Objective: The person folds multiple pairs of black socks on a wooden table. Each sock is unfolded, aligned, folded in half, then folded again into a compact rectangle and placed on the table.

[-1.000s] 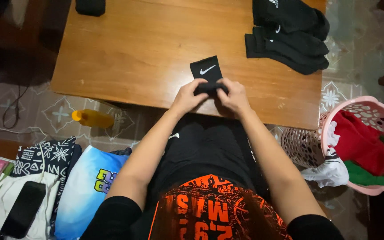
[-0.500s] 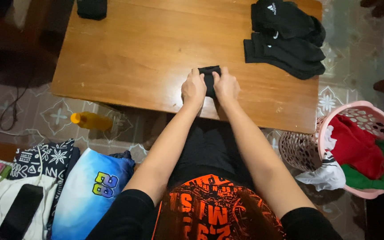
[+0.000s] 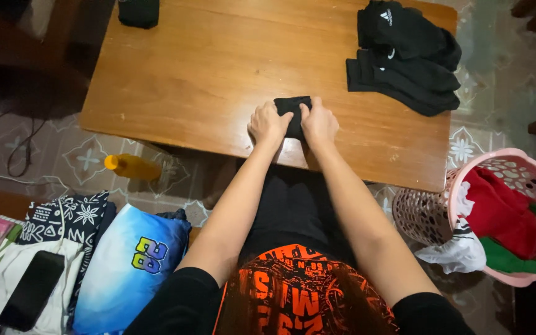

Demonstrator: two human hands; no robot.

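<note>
Both hands press a small rolled black sock (image 3: 293, 113) against the top of the low brown wooden table (image 3: 206, 68). The left hand (image 3: 267, 123) has its fingers curled over the left side of the roll, and the right hand (image 3: 319, 123) closes on its right side, so the sock sits pinched between them with only its far end showing past the knuckles.

Beyond the grip and to its right, a loose pile of black socks (image 3: 404, 59) lies near the table's far corner. Far off to the left, at the opposite far edge, sits another small black bundle (image 3: 139, 12).

Nearer than the hands and to the right, a pink plastic laundry basket (image 3: 516, 208) holds red, green and white clothes. To the left on the tiled floor lies a yellow bottle (image 3: 131, 166), then folded clothes (image 3: 128, 267) with a black phone (image 3: 32, 290) on top.
</note>
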